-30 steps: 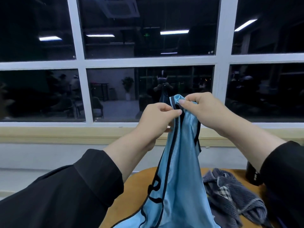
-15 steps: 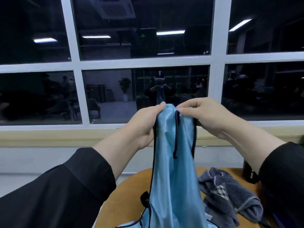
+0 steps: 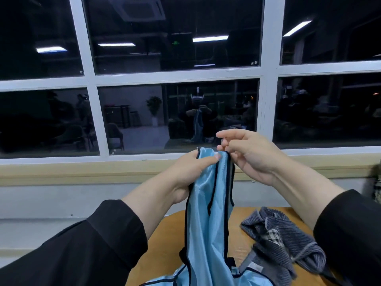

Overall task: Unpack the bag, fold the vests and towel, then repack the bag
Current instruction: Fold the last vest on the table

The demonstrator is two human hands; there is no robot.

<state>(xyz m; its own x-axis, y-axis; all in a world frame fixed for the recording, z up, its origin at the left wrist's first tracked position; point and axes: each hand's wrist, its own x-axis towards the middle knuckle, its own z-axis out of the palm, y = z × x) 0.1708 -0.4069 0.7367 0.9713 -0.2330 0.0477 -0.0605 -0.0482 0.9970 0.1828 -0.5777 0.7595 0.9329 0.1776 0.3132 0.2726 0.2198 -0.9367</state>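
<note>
Round-edged wooden table with cloth lying on it, lower centre of the frame

The orange-brown wooden table (image 3: 169, 240) fills the lower middle, its curved edge toward the window wall. A crumpled grey-blue striped towel (image 3: 282, 240) with a checked patch lies on its right part; the lower end of a shiny light-blue vest with black trim (image 3: 208, 234) pools on the tabletop at bottom centre, touching the towel's near edge.

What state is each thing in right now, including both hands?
Blue vest: held up by its top, hanging down to the table.
Left hand: grips the vest's top edge.
Right hand: fingers loosely bent beside the vest's top; grip unclear.
Grey towel: crumpled, unfolded, lying on the wooden table.
</note>
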